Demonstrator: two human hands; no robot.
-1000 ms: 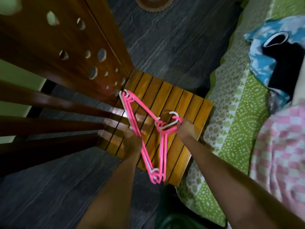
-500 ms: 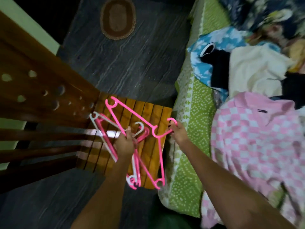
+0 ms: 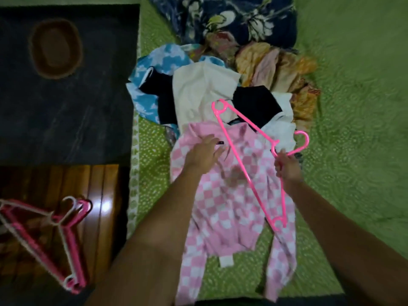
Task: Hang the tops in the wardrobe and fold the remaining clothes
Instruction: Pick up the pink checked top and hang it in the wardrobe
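Spare hangers [image 3: 44, 239] on wooden stool [image 3: 99, 195]

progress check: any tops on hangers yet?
Done: none on hangers yet; one pink hanger is picked out, gripped by the right hand. In hand: left hand rests open on the pink checked top, near its collar. Left: hanging it, then the clothes pile; spare hangers lie on the wooden stool.

The bright pink plastic hanger [image 3: 242, 155] looks smooth and faintly glossy. Under the fingers [image 3: 212, 140], the pink-and-white checked top [image 3: 229, 206] is soft matt knit cloth. The slatted brown wooden surface [image 3: 97, 195] shines, varnished; the green patterned bedspread [image 3: 353, 129] is matt fabric.
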